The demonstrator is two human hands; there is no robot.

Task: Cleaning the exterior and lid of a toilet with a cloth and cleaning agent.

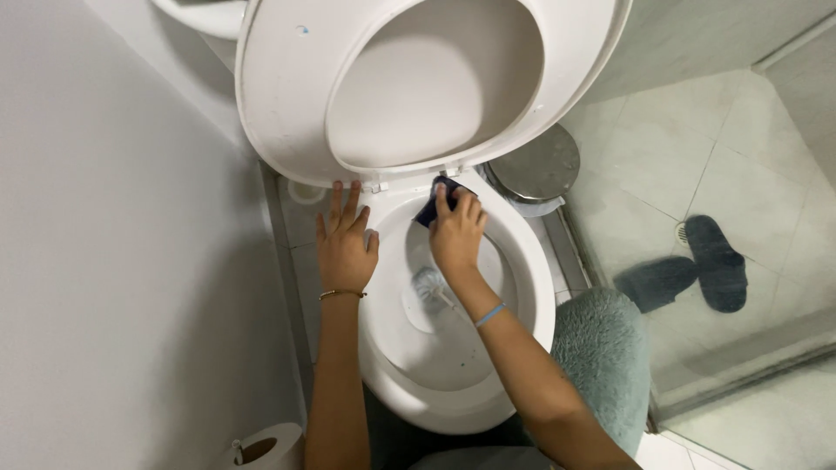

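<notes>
I note my right hand (455,233) with its grip closed on a small dark blue cloth (433,207), pressed against the back edge of the white ceramic toilet bowl (531,296), just below the hinges. My left hand (344,242) lies flat, fingers extended and holding nothing, on the bowl's left rear rim, fingertips touching the raised white plastic seat (279,96). A toilet brush with a pale bristle head (428,285) stands inside the bowl, beneath my right wrist. A round metal bin lid (535,165) sits beside the bowl. A teal shaggy mat (605,348), two dark slippers (697,265) and a toilet paper roll (266,448) occupy the floor area.
</notes>
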